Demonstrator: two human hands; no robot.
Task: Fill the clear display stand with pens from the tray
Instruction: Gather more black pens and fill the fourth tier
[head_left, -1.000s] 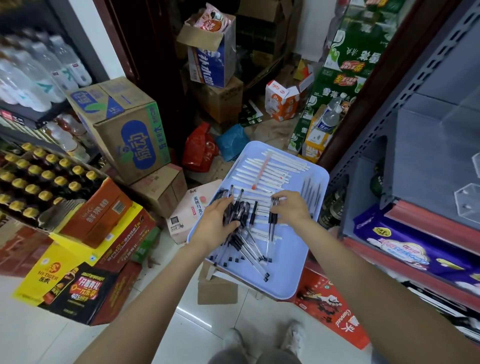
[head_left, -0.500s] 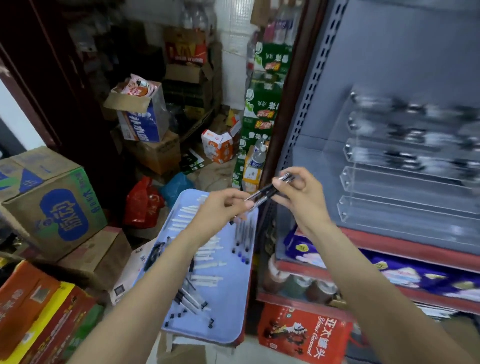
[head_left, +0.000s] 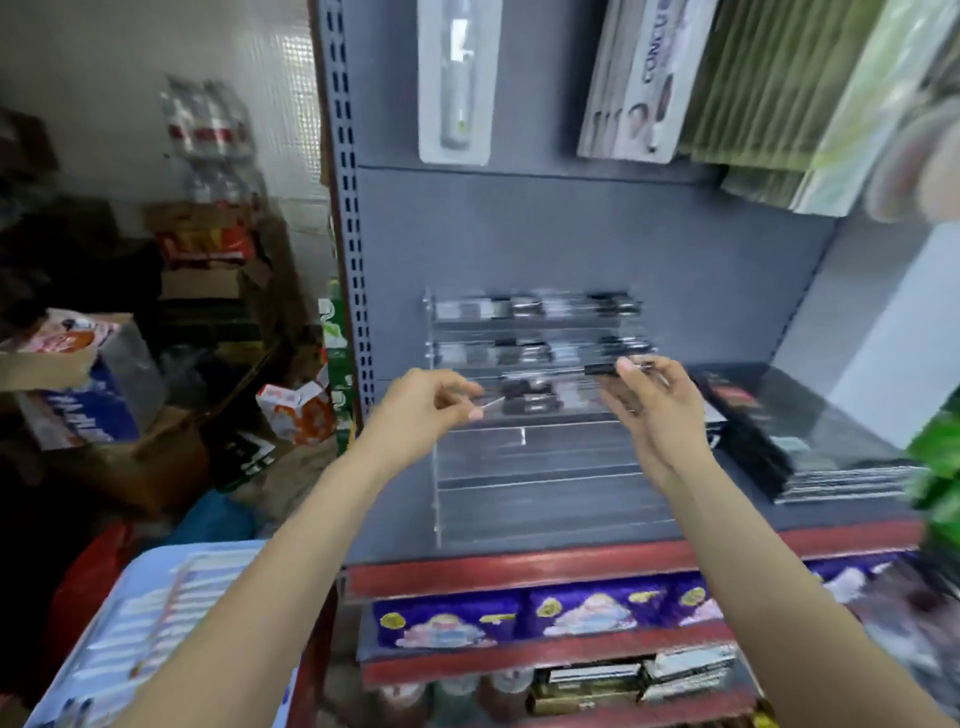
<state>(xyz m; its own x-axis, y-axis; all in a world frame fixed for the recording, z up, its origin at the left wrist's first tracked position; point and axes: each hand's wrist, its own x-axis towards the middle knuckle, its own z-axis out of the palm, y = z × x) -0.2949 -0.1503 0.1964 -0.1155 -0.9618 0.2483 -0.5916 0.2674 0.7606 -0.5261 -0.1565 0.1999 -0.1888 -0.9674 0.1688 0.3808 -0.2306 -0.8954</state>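
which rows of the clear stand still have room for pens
The lower rows of the clear display stand, below both hands and above the red shelf edge, look bare. The upper rows by the grey back panel already hold pens.

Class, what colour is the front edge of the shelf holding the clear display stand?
Red, seen in the head view: the shelf edge.

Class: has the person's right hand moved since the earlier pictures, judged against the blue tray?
Yes. The right hand has risen from the blue tray to the clear display stand, pinching a pen.
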